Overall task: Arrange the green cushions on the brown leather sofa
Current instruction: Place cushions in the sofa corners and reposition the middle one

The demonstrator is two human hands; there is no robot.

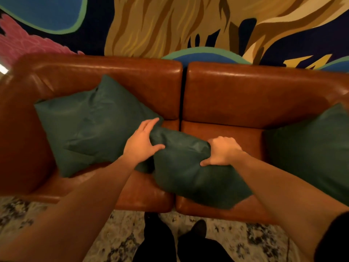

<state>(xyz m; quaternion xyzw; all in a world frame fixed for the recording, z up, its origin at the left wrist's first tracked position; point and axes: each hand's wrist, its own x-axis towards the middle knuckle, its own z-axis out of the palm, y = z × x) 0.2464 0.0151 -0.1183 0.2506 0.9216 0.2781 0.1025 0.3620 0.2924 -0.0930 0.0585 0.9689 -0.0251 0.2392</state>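
Note:
Three green cushions lie on the brown leather sofa (245, 95). The left cushion (88, 125) leans against the backrest and the left arm. In the middle, a second cushion (188, 178) lies across the seat gap, hanging toward the front edge. My left hand (141, 142) holds its upper left end, fingers partly spread. My right hand (222, 152) is clenched on its top edge. The right cushion (311, 148) rests at the sofa's right end, partly cut off by the frame.
A painted mural wall (170, 25) rises right behind the sofa. A patterned rug (113, 233) covers the floor in front, where my legs in dark trousers (170, 242) stand close to the seat edge.

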